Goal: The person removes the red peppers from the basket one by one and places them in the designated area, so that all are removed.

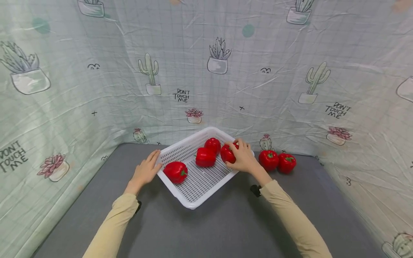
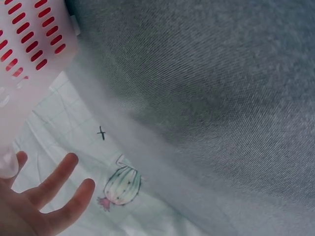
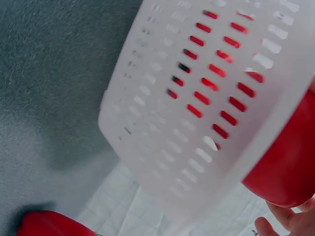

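the right hand had its grip curled round a glossy red bell pepper, fingers and thumb bent to its sides, at the right end of a white rectangular perforated plastic basket; whether that pepper touched the basket's floor could not be told. the left hand touched the basket's left corner, its grip loose, fingers spread and fairly straight. inside lay a left-hand red pepper and two middle red peppers. two outer red peppers sat side by side on the dark grey counter, right of the basket.

White slotted basket, three red peppers inside, fourth pepper held
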Tool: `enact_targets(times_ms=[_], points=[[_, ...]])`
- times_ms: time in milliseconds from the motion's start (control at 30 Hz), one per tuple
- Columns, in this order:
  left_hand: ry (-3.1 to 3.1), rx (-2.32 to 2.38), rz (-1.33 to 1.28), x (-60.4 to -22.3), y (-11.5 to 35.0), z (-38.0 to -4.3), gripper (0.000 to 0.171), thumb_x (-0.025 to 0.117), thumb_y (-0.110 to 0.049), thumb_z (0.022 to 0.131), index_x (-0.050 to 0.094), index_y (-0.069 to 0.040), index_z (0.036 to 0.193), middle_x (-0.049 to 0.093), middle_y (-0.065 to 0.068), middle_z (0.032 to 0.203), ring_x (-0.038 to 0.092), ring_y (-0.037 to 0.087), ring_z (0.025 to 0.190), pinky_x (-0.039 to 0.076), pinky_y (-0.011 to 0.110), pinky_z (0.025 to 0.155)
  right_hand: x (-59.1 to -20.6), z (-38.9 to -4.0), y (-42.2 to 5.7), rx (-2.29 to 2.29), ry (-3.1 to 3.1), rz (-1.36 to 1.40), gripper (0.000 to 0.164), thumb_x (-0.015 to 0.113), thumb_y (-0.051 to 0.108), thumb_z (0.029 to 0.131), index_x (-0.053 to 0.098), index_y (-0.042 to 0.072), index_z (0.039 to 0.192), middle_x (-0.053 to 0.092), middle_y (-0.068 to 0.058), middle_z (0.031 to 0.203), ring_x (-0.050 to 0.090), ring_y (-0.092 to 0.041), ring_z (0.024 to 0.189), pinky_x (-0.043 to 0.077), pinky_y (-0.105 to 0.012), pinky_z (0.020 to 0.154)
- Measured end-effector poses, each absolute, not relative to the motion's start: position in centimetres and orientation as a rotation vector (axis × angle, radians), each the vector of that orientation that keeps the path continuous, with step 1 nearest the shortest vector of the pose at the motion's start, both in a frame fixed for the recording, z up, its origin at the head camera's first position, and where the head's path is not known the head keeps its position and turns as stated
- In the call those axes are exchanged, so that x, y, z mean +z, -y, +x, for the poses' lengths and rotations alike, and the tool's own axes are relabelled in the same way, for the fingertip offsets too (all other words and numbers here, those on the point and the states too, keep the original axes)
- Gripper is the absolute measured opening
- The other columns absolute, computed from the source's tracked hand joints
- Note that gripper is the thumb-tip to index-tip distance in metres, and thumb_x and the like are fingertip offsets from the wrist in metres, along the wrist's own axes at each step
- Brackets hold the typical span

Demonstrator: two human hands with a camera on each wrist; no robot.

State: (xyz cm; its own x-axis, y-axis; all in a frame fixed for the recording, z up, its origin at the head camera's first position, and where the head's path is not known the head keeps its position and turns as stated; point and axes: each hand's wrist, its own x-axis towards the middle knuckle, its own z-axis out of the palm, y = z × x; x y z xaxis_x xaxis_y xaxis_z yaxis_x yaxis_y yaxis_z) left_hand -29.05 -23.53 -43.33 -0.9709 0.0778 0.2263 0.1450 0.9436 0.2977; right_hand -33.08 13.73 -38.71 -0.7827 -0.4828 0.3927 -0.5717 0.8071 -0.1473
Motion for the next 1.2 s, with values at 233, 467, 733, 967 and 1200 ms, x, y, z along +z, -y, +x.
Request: enact_targets(times_ms=[233,467,733,967,1200], points=[[2.937,-0.401,-0.106,-42.1,23.1,-29.4,0.056,0.041,-0.036,0.09,0.033,-0.004,0.136,0.04,0.019,0.136,0.047,0.045,0.11,0.036,0.062,0.085,-38.3,-31.6,-14.1,0.418,2.66,0.774,0.077,0.075,0.037,0.062,0.042,0.018,0.129,0.04,-0.013,0.11,0.038,-0.025,0.103,0.036,-0.043,0.08],[2.941,-0.398,-0.006,-42.2,21.7,-29.8,0.057,0.039,-0.035,0.091,0.032,-0.001,0.136,0.04,0.021,0.134,0.039,0.047,0.116,0.033,0.062,0.09,-38.2,-30.0,-14.8,0.499,2.649,0.676,0.074,0.076,0.039,0.062,0.044,0.019,0.126,0.04,-0.012,0.108,0.043,-0.025,0.098,0.041,-0.043,0.08],[2.949,-0.449,-0.004,-42.6,21.7,-29.8,0.058,0.036,-0.036,0.092,0.025,-0.003,0.138,0.033,0.021,0.137,0.031,0.048,0.117,0.028,0.063,0.089,-37.9,-27.8,-15.9,0.614,2.531,0.632,0.073,0.076,0.036,0.062,0.043,0.018,0.125,0.04,-0.014,0.113,0.047,-0.027,0.096,0.049,-0.044,0.074],[2.956,-0.43,-0.022,-42.4,21.8,-29.8,0.06,0.036,-0.037,0.092,0.023,-0.004,0.14,0.032,0.022,0.137,0.03,0.048,0.115,0.029,0.063,0.089,-37.9,-26.2,-16.8,0.625,2.494,0.584,0.071,0.077,0.037,0.062,0.045,0.014,0.12,0.046,-0.011,0.115,0.047,-0.027,0.1,0.049,-0.048,0.076],[2.988,-0.414,-0.009,-42.3,22.1,-29.8,0.061,0.034,-0.037,0.092,0.02,-0.005,0.142,0.03,0.022,0.138,0.029,0.048,0.116,0.029,0.062,0.089,-38.7,-25.2,-18.2,0.567,2.502,0.551,0.072,0.078,0.038,0.06,0.047,0.012,0.12,0.05,-0.011,0.112,0.049,-0.028,0.098,0.048,-0.049,0.075]])
